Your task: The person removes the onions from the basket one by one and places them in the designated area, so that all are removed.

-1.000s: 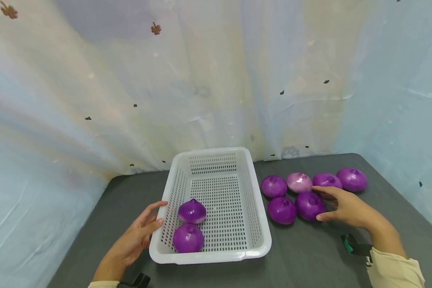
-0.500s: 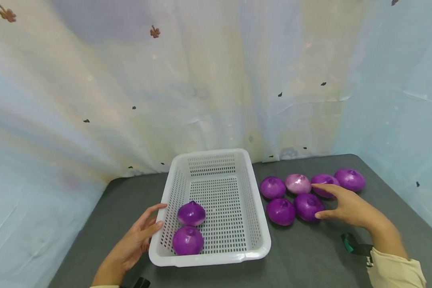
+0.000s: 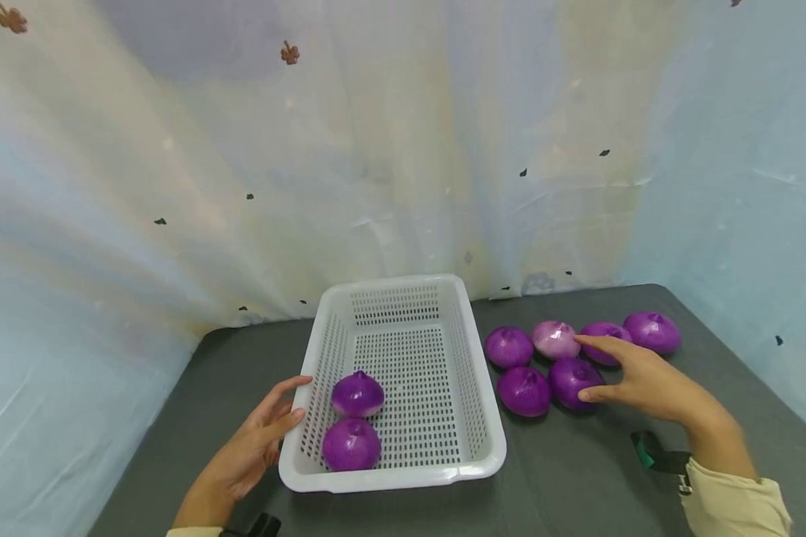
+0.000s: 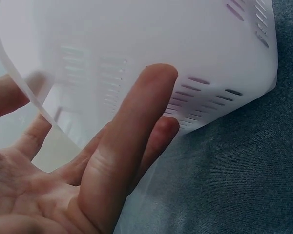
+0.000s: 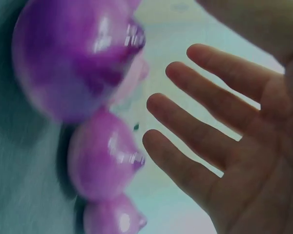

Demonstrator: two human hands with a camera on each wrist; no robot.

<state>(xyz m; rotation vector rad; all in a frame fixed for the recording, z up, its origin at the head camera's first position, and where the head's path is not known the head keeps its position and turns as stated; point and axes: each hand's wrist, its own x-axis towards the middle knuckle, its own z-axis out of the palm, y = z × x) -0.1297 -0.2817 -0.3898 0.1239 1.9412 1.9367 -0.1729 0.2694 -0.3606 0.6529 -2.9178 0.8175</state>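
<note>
A white perforated plastic basket (image 3: 392, 481) stands on the dark cloth. My left hand (image 3: 245, 451) holds its left rim in the head view; in the left wrist view the fingers (image 4: 132, 126) lie along the outer wall. Two purple onions, a nearer one (image 3: 351, 444) and a farther one (image 3: 358, 394), sit at the left side of the basket. My right hand (image 3: 645, 380) hovers with spread fingers over a front-row purple onion (image 3: 571, 377). In the right wrist view, a gap shows between the straight fingers (image 5: 185, 161) and the large onion (image 5: 73, 58).
Beside it lies another front onion (image 3: 525, 391). Behind stands a row of onions: a dark one (image 3: 508, 347), a paler pink one (image 3: 554, 340), a partly covered one (image 3: 604, 332) and one at the far right (image 3: 651, 333). A patterned curtain (image 3: 403, 149) hangs behind the table.
My right hand has shifted slightly left and away from me, so its thumb now overlaps the front onion in view. The left hand and the basket have stayed put.
</note>
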